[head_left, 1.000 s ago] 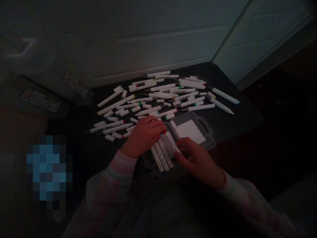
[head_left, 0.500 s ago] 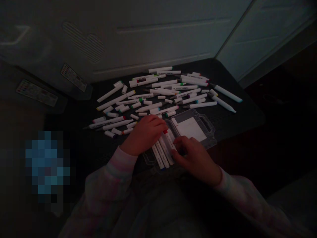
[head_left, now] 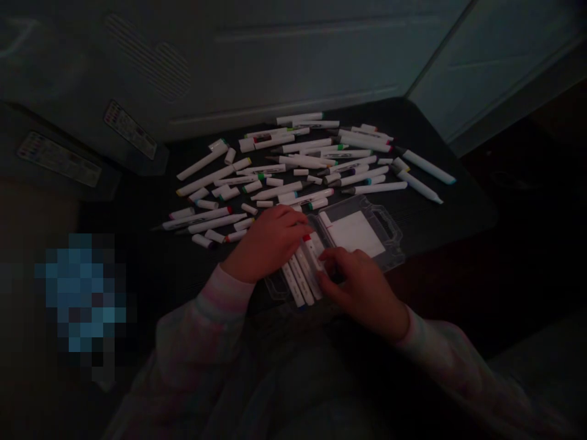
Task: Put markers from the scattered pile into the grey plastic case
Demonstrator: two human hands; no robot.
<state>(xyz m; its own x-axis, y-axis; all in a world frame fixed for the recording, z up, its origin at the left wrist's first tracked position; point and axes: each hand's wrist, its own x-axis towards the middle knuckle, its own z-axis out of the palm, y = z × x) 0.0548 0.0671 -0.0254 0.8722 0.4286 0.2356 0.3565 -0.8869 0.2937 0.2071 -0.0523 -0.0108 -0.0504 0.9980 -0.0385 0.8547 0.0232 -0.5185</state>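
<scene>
A clear plastic case (head_left: 400,241) lies unfolded in front of me, with several white markers (head_left: 300,278) side by side in its near half. Between my thumb and fingers, my right hand (head_left: 362,290) grips a white marker with a red end (head_left: 313,245), held over that half. My left hand (head_left: 273,241) is bent down over the far end of the row, its fingers close together at the marker's red end. Its fingertips are partly hidden. In the case's other half are a white card (head_left: 360,234) and a small white piece by the hinge.
Loose white markers (head_left: 316,146) and caps (head_left: 230,193) are strewn over the dark table (head_left: 440,223). Behind it stands a pale panelled surface (head_left: 298,67). Two holders with printed labels (head_left: 131,129) are at the left, near a blurred blue patch (head_left: 77,290).
Both hands keep nearly the same pose around the red-ended marker. The view has shifted slightly, and the loose markers look unmoved on the table.
</scene>
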